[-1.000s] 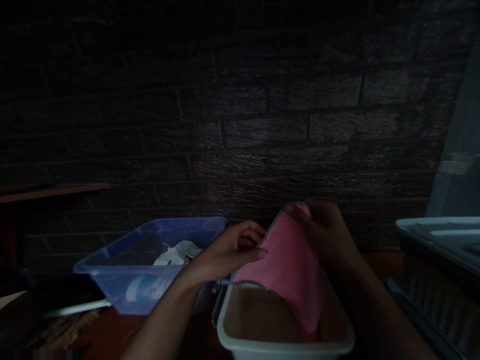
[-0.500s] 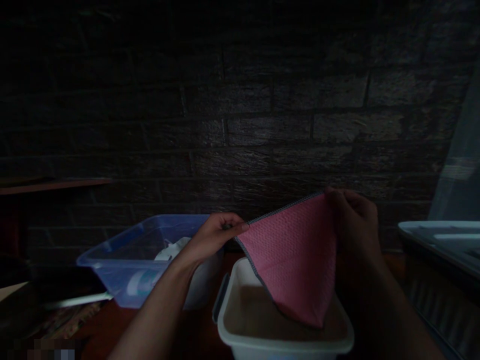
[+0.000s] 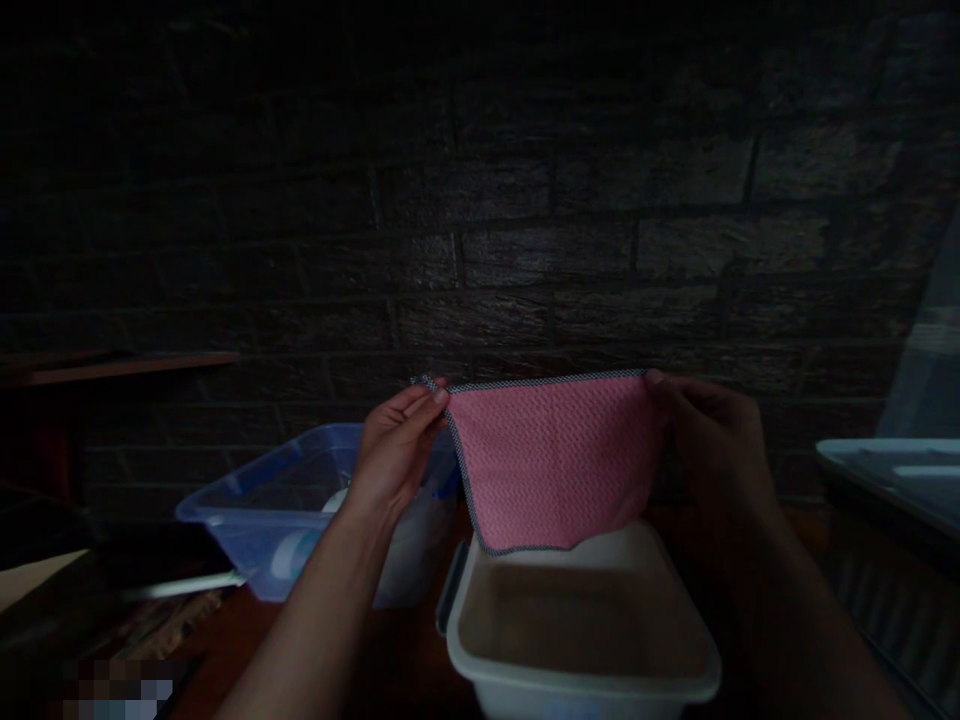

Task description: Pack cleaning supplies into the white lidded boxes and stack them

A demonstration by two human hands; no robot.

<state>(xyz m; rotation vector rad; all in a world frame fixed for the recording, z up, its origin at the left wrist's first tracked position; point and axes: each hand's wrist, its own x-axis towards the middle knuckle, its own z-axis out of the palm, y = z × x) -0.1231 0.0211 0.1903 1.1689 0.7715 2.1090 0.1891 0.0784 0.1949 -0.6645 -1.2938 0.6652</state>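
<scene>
A pink textured cloth with a dark checked border hangs stretched between my two hands. My left hand pinches its upper left corner, where a small loop of the border sticks out past the fingers. At the upper right corner, my right hand is closed on the edge, partly in shadow. Just below the cloth stands an open cream plastic container with a dark side clip; the cloth's lower edge overlaps the view of its far rim. Inside, the container's bottom looks brownish and dim.
To the left is a translucent blue bin with white items in it. A pale-lidded box stands at the right. Behind rises a dark brick wall; a narrow shelf juts in at left. The tabletop is reddish brown.
My left hand has moved up and to the left, pulling the cloth's top edge nearly level and spreading it wider. The cloth's lower part has risen from over the container's opening.
</scene>
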